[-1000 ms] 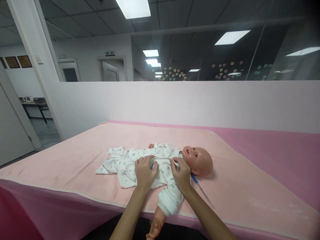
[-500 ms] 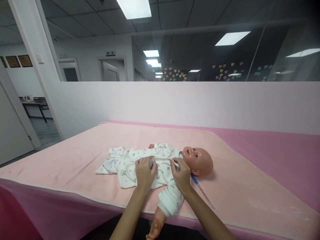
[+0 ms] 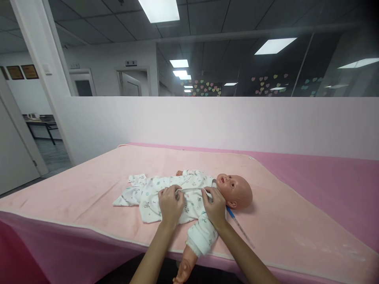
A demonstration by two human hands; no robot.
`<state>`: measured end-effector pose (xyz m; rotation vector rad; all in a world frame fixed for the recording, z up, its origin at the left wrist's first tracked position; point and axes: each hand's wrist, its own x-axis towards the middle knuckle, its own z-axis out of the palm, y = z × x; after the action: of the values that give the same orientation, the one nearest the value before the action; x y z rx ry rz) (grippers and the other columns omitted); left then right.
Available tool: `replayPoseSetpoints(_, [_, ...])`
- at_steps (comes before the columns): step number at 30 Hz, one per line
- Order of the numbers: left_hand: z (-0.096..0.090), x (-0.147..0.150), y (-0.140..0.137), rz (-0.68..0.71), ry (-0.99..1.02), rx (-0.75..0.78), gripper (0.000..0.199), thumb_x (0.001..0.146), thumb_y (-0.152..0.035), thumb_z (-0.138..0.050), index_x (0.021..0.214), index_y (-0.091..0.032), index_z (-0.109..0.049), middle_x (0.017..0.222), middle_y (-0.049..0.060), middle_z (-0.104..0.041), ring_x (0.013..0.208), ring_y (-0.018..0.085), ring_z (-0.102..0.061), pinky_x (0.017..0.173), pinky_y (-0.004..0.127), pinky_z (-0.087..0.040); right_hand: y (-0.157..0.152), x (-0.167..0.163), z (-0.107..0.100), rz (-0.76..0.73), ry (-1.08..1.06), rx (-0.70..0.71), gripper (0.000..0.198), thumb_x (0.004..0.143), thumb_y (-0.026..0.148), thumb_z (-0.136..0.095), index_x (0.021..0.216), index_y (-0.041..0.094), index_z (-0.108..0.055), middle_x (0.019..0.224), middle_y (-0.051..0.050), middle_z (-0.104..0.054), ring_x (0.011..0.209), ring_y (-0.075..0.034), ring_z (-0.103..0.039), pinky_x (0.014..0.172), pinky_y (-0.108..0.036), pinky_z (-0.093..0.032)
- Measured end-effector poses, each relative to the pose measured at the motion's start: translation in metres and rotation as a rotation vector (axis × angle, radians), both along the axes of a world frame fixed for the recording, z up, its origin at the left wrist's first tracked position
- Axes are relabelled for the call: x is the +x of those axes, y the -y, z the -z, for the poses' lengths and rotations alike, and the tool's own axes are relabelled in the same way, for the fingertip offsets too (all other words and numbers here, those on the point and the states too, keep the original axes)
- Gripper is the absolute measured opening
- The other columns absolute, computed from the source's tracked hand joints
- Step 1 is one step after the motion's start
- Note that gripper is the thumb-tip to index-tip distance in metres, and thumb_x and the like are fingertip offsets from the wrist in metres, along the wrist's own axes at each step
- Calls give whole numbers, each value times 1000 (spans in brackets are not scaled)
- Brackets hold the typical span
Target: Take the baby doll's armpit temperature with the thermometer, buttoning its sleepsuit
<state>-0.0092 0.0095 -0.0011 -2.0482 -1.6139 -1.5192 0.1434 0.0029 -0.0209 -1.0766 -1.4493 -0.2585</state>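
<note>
A baby doll [image 3: 238, 191] lies on its back with its head to the right. It wears a white printed baby shirt [image 3: 151, 203]. My left hand [image 3: 171, 203] is closed on the shirt's front edge around the middle of the body. Near the neck, my right hand [image 3: 214, 205] pinches the same edge, and the cloth between my hands is drawn into a straight line. One doll arm [image 3: 186, 262], its sleeve bunched, hangs over the front edge between my forearms. My fingertips are partly hidden by the hands themselves.
A thin stick with a blue end [image 3: 231, 213], perhaps a thermometer, lies beside the doll's head. Under the doll is a peach mat [image 3: 89, 189] on a pink cover [image 3: 325, 185]. A white low wall [image 3: 207, 122] with glass above stands behind.
My left hand has shifted slightly left along the shirt edge. My right hand and the doll stay where they were.
</note>
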Motion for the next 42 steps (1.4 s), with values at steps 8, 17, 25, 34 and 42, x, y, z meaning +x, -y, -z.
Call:
replayPoseSetpoints(8, [0, 0, 1, 0, 1, -11, 13, 78, -20, -44, 76, -21, -57, 69, -1, -61, 71, 15, -53, 80, 33, -31, -1, 1, 1, 5, -3, 9, 11, 82, 23, -50, 75, 18, -57, 69, -3, -60, 65, -14, -54, 63, -26, -42])
replayPoseSetpoints(17, [-1, 2, 1, -30, -146, 3, 14, 76, -24, -47, 84, -20, -57, 78, 2, -63, 78, 19, -53, 81, 35, -30, -2, 0, 1, 16, -2, 15, 13, 82, 24, -49, 75, 17, -57, 68, -3, -60, 65, -14, -55, 64, -26, -43])
replayPoseSetpoints(25, [2, 1, -2, -46, -166, 5, 14, 78, -24, -45, 83, -20, -57, 77, 3, -64, 75, 19, -53, 79, 36, -31, 0, 0, 0, 16, 7, 5, 15, 83, 25, -48, 74, 17, -57, 68, -4, -60, 65, -15, -55, 63, -27, -43])
replayPoseSetpoints(34, [-1, 1, 0, -36, -149, -31, 16, 81, -30, -44, 82, -21, -57, 77, 2, -64, 76, 20, -53, 78, 36, -31, 0, 0, 0, 8, 5, -6, 13, 82, 24, -49, 75, 17, -57, 68, -4, -60, 65, -15, -54, 63, -27, -42])
replayPoseSetpoints(42, [-1, 2, 0, -27, -138, -50, 13, 80, -26, -43, 79, -20, -54, 75, 2, -63, 74, 19, -52, 78, 35, -31, -1, 1, 1, 10, 14, 13, 14, 82, 24, -48, 74, 17, -57, 68, -4, -60, 64, -15, -54, 62, -27, -42])
